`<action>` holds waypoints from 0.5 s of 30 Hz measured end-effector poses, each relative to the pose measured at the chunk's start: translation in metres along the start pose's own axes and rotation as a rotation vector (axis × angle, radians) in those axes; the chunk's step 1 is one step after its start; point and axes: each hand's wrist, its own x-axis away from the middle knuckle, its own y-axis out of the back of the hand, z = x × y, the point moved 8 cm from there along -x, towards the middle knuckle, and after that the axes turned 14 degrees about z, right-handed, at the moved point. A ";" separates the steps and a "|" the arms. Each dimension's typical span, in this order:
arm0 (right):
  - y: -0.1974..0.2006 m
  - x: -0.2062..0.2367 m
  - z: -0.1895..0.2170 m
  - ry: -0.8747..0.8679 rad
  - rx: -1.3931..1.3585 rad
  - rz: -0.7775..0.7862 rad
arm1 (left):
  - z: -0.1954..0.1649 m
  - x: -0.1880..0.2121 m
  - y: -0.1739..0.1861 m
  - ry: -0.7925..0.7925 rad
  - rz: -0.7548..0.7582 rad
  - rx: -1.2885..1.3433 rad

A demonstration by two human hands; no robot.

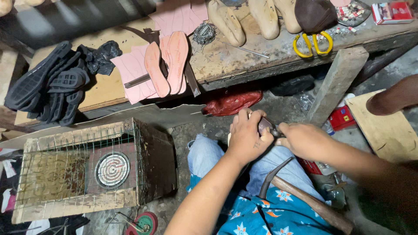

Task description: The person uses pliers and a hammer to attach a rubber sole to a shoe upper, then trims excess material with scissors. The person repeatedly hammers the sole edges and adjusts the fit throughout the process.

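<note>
Lying across the person's lap, nearest the camera, a hammer (305, 196) rests on a blue flowered garment, its wooden handle running toward the lower right and its dark metal head pointing up toward the hands. Just beyond it, over the knees in faded jeans, the left hand (248, 135) is closed around a small dark piece (264, 125), fingers curled over its top edge. The right hand (305, 140) meets it from the right, fingertips pinched at the piece's right end on something too small and blurred to name (possibly a small tool, but I cannot tell).

To the left of the knees on the floor stands a wooden box (93, 169) topped with wire mesh, a round coil heating element (112, 169) showing through it. A red and green disc (146, 223) lies in front of the box at the picture's bottom edge. Past the hands, a crumpled red plastic bag (230, 102) sits under the edge of the workbench (226, 65), and a grey wooden plank (337, 82) leans against the bench to the right.

On the bench top lie pink insoles (167, 67) near the front edge, a stack of black rubber soles (48, 85) at the far left, yellow-handled scissors (312, 43) to the right, and pale wooden shoe lasts (244, 19) at the back.
</note>
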 end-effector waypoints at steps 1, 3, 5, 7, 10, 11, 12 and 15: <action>0.003 -0.005 -0.004 0.043 -0.072 0.093 | -0.003 0.000 0.000 -0.023 -0.007 -0.014; 0.010 -0.010 -0.009 0.127 -0.213 0.289 | -0.009 0.002 0.000 -0.064 -0.020 -0.036; 0.016 -0.012 -0.011 0.108 -0.129 0.350 | -0.011 0.005 0.000 -0.073 -0.034 -0.038; 0.018 -0.009 -0.010 0.037 -0.065 0.333 | -0.011 0.006 0.000 -0.072 -0.044 -0.032; 0.010 0.007 -0.002 -0.095 0.023 0.188 | -0.007 0.006 -0.001 -0.054 -0.035 0.029; 0.007 0.012 0.005 -0.104 0.073 0.130 | -0.004 0.005 -0.001 -0.051 -0.028 0.066; 0.008 0.016 0.009 -0.114 0.123 0.073 | -0.002 0.004 0.000 -0.048 -0.020 0.104; 0.013 0.021 0.020 -0.113 0.118 0.012 | 0.002 0.003 0.009 -0.057 -0.009 0.177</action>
